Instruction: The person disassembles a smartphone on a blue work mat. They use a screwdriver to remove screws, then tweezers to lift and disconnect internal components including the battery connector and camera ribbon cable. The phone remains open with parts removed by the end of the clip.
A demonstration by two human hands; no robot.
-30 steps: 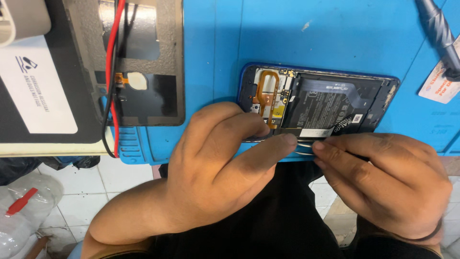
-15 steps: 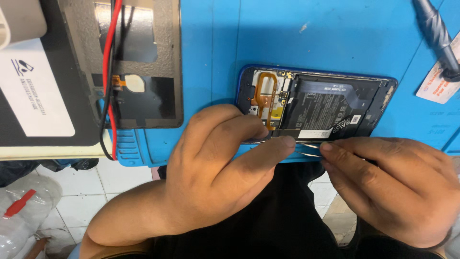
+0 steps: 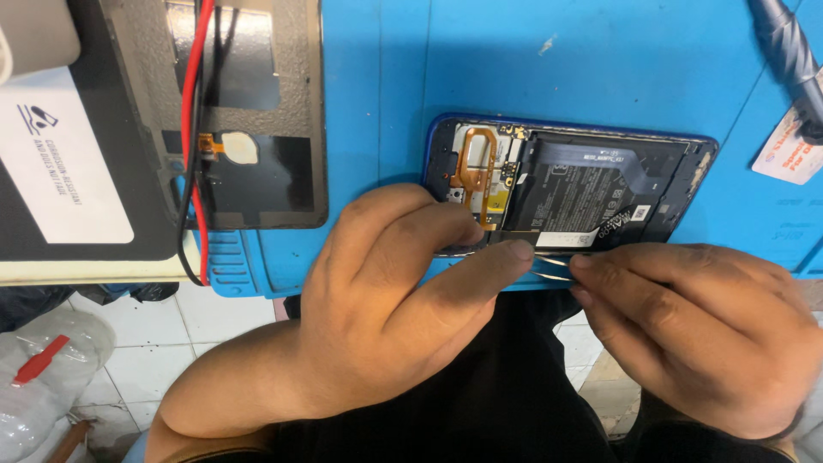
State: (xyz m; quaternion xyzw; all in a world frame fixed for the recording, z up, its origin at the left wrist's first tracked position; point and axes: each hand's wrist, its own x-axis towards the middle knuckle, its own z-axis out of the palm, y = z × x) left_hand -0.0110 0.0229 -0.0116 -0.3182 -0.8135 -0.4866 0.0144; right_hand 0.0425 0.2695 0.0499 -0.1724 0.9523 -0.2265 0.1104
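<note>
covering phone [image 3: 591, 184] edge, tweezers [image 3: 553, 266] mostly hidden

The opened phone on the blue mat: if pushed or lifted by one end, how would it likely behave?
The opened phone lies flat on the blue mat, so it would probably slide, not roll or tip. With its back off, the orange flex cable and black battery are bare, so likely fragile. The left hand pins its near edge, probably steadying it.

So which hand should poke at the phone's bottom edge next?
Probably the right hand: it pinches the thin metal tweezers, whose tip sits at the near edge of the opened phone. The left hand only presses the phone down.
</note>
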